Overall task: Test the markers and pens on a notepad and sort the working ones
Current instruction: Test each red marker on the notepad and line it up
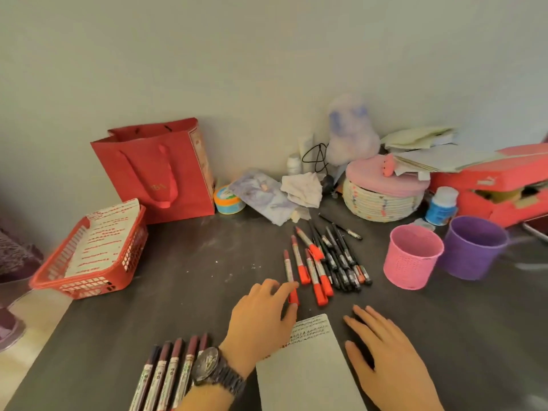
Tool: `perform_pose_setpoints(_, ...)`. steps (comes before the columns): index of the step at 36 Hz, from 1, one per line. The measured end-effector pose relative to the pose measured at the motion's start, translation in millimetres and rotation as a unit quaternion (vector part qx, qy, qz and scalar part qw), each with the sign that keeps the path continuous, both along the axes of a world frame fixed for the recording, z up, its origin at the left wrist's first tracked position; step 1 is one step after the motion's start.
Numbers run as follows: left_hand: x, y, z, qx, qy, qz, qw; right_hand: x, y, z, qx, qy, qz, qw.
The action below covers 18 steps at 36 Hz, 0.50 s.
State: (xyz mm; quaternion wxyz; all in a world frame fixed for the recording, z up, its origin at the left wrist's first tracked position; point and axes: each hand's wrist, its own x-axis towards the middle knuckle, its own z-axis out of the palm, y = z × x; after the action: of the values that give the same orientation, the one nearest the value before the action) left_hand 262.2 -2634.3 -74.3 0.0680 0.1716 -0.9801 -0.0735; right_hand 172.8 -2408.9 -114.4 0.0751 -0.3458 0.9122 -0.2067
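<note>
A notepad (311, 372) with scribbles along its top lies on the dark table in front of me. Beyond it, several red-capped markers (314, 268) and several black pens (341, 256) lie in a loose row. My left hand (261, 315), with a wristwatch, reaches over the notepad's corner; its fingertips touch the leftmost red marker (289, 274), without a closed grip. My right hand (382, 351) rests flat on the table to the right of the notepad, fingers spread and holding nothing. A row of several dark-capped markers (169, 375) lies at the front left.
A pink cup (412, 256) and a purple cup (471, 247) stand at the right. A red basket (89, 256) with paper sits at the left, a red gift bag (157, 170) behind it. A lidded woven basket (382, 194), a red shoebox (498, 185) and clutter line the wall.
</note>
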Motion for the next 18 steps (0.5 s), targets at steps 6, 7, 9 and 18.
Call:
perform_pose_setpoints(6, -37, -2, 4, -0.017, -0.064, 0.029, 0.997, -5, 1, -4, 0.002, 0.004, -0.002, 1.0)
perform_pose_setpoints(7, -40, -3, 4, -0.007, -0.071, 0.037, 0.997, -6, 1, -4, 0.001, 0.003, 0.0, 1.0)
perform_pose_setpoints(9, -44, -6, 4, 0.008, -0.084, 0.046, 0.995, -9, 2, -5, 0.002, 0.001, 0.002, 1.0)
perform_pose_setpoints(18, -35, -29, 8, 0.039, -0.071, 0.085, 0.993, -17, -1, -4, 0.029, -0.009, 0.01, 0.999)
